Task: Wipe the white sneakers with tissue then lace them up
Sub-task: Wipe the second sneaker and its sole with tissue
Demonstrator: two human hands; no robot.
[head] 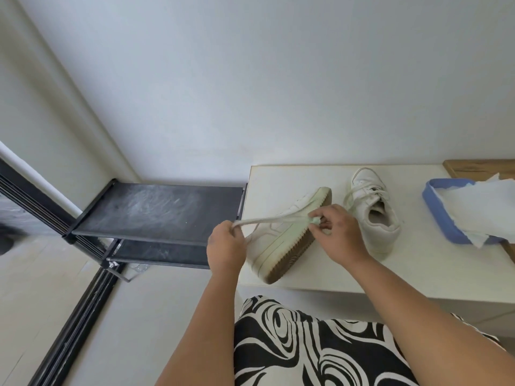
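Observation:
One white sneaker (281, 240) lies tipped on its side on the white table (418, 268), its brown ridged sole facing right. A white lace (267, 219) stretches taut across it between my hands. My left hand (225, 246) pinches the lace's left end. My right hand (338, 232) pinches the lace near the sole together with a small wad of tissue (316, 219). The second white sneaker (372, 210) stands upright just to the right, laced. A blue tissue pack (443, 218) with white tissue (485, 207) pulled out sits at the right edge.
A black two-shelf shoe rack (156, 210) stands left of the table against the white wall. A wooden surface (479, 167) shows at the far right. My lap in black-and-white patterned fabric (306, 344) is below the table's front edge.

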